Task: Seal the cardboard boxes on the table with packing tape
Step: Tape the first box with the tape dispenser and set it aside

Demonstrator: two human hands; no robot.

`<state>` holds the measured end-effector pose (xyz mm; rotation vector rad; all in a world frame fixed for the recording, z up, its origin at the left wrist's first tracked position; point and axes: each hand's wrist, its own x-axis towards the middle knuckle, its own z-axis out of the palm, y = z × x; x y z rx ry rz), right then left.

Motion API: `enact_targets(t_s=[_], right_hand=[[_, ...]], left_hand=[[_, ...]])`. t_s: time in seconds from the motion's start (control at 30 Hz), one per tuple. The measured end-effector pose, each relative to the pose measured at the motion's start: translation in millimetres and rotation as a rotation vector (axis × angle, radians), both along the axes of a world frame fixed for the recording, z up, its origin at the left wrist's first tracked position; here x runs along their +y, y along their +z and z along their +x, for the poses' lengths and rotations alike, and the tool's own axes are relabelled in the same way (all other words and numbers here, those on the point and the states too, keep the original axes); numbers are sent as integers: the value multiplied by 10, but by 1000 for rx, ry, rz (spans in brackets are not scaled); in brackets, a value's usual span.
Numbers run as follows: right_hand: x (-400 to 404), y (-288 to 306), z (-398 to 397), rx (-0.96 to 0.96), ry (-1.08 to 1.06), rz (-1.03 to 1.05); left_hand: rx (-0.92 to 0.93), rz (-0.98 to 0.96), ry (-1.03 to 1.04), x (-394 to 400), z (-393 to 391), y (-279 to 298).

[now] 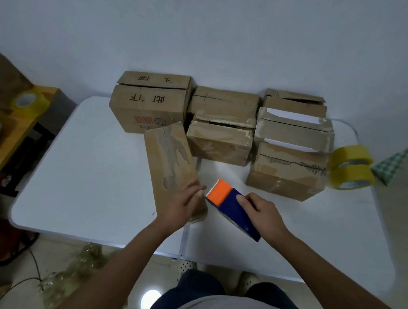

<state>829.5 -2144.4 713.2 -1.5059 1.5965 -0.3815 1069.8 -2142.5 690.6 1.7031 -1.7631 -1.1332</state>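
Lying lengthwise at the near middle of the white worktop (89, 171), a narrow box (171, 162) was held down at its near end by the left hand (183, 204), fingers curled over the top and right edge. Just right of it, a blue tape dispenser (233, 210) with an orange front was gripped by the right hand (262, 214), thumb laid on its upper face, fingers wrapped round the far side. The orange end was seen close to the left fingertips; contact could not be told.

Behind, cardboard boxes were ranged along the wall side:
- a large printed box (151, 103), far left, flaps closed but unsealed;
- a middle box (219, 141) with a gap between its flaps, another box (225, 102) behind it;
- a right stack (291, 150), white paper showing under loose flaps of the upper box, and a further box (294, 103) at the back.

Two yellow tape rolls (351, 167) were stacked at the right edge, beside the stack. A third roll (28, 100) was noted on a wooden shelf (10, 142) to the left, off the worktop. Crumpled clear tape (76, 268) lay on the floor.
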Motion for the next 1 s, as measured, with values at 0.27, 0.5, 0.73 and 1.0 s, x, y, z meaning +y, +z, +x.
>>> enact_targets(t_s=[0.27,0.5,0.73,1.0], right_hand=[[-42,132,189,72,88,-146],[-85,183,203,87,87,-228],[-99,231,166,103,140,-229],[-157,277,150,66,175,-193]], left_hand=[[661,581,407,-173,37,388],[757,582,393,-215,22,443],[761,636,429,-231,-4,389],[554,496,473,-166,-93,404]])
